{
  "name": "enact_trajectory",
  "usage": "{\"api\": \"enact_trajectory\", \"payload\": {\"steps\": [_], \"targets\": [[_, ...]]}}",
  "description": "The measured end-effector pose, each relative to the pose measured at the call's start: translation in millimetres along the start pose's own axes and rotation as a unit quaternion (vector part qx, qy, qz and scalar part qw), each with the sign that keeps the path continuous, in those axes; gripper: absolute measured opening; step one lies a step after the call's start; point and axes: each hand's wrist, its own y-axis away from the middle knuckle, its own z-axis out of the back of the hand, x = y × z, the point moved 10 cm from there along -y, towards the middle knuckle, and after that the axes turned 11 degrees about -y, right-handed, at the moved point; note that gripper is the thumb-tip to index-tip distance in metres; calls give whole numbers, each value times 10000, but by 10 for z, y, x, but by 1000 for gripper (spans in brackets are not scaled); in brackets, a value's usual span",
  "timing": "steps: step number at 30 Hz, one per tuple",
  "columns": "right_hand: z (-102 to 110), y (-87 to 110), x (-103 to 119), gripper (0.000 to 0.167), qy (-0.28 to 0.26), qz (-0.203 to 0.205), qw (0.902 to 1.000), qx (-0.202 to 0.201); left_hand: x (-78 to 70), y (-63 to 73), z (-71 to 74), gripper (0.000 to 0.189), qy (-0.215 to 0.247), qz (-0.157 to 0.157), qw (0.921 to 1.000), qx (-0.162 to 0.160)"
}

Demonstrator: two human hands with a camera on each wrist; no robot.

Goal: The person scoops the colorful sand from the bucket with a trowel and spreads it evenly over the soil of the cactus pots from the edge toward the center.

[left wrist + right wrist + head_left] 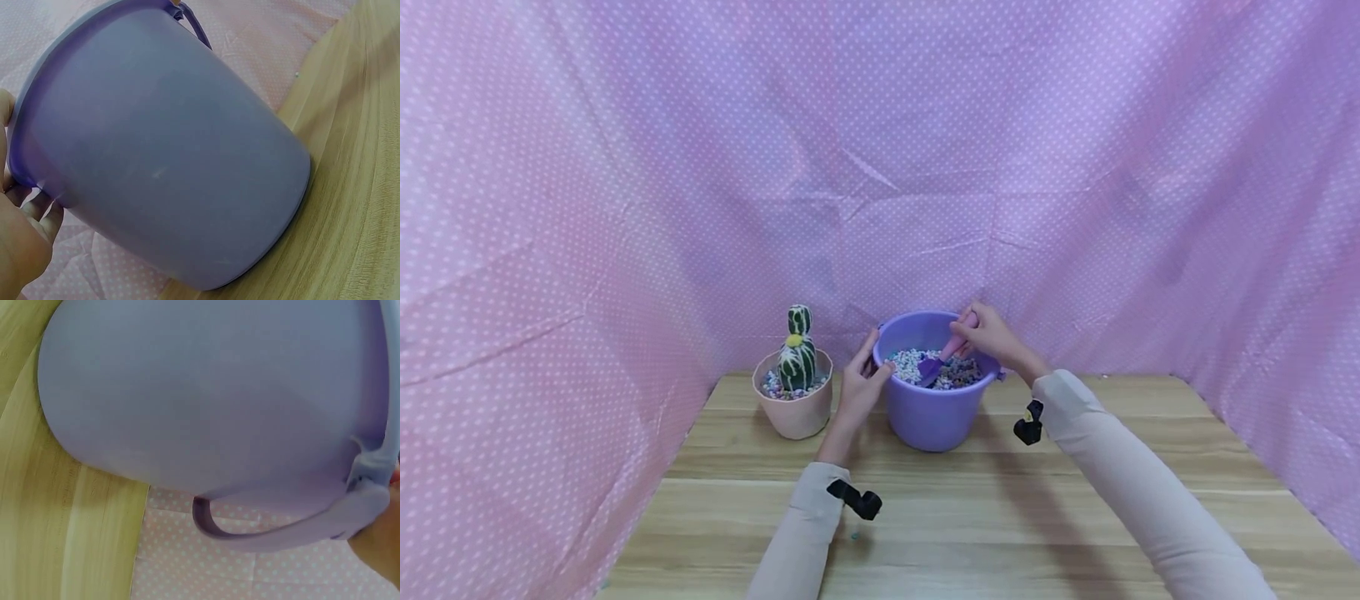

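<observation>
A purple bucket [934,421] stands on the wooden table, with small white and coloured pebbles [910,363] inside. My left hand [862,385] grips its left rim, thumb over the edge and fingers outside; the left wrist view shows those fingers [39,215] under the rim. With my right hand [992,337] I hold the pink handle of a small shovel [958,337], its purple blade down among the pebbles. In the right wrist view the bucket's wall and its carrying handle [275,539] hide most of that hand.
Left of the bucket stands a pale pink pot [797,417] with a green cactus [797,362] in coloured pebbles. A pink dotted cloth [880,167] hangs behind and at both sides of the wooden table [940,525]. One tiny pebble [854,536] lies near the left sleeve.
</observation>
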Motion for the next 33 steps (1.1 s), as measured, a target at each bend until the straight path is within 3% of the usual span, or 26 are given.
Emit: {"api": "enact_trajectory", "payload": {"steps": [7, 14, 26, 33], "targets": [[-4, 17, 23, 13, -192, 160, 9995, 181, -49, -1, 5, 67, 16, 67, 9999, 75], [35, 35, 17, 12, -231, 261, 9993, 107, -317, 110, 33, 67, 46, 95, 9998, 189], [99, 85, -12, 14, -168, 35, 9995, -281, -302, 118, 10, 68, 184, 139, 9995, 196], [73, 61, 16, 14, -280, 65, 9996, 22, -305, 112, 21, 69, 141, 176, 9995, 225]]}}
